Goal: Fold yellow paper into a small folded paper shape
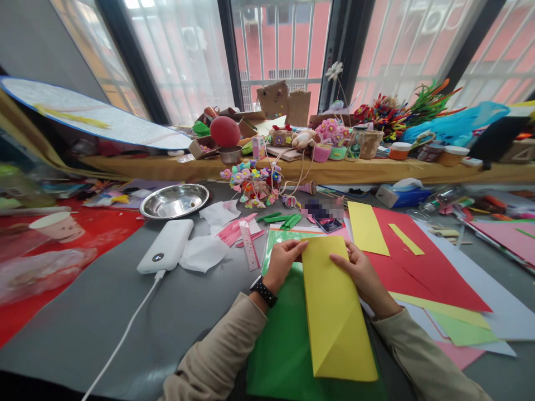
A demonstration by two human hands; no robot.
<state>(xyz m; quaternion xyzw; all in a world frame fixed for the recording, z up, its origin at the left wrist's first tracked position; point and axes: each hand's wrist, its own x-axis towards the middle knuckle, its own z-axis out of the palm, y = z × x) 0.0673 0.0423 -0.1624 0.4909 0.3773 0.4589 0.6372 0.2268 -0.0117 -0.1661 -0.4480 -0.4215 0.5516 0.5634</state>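
A folded sheet of yellow paper [334, 312] is held up between my two hands, with a diagonal crease showing near its lower end. My left hand [286, 262] pinches its upper left corner; a black watch band is on that wrist. At the upper right edge my right hand [363, 273] grips the paper, thumb on the front and the other fingers behind. Beneath the paper lies a green plastic folder [278, 345], partly covered by it.
A white power bank [166, 248] with a cable lies left, near a steel plate [175, 200]. Red paper [443, 273] and a yellow strip [406, 239] lie right. A phone [324, 216], green paper pieces [288, 221] and pipe-cleaner flowers [254, 181] are ahead.
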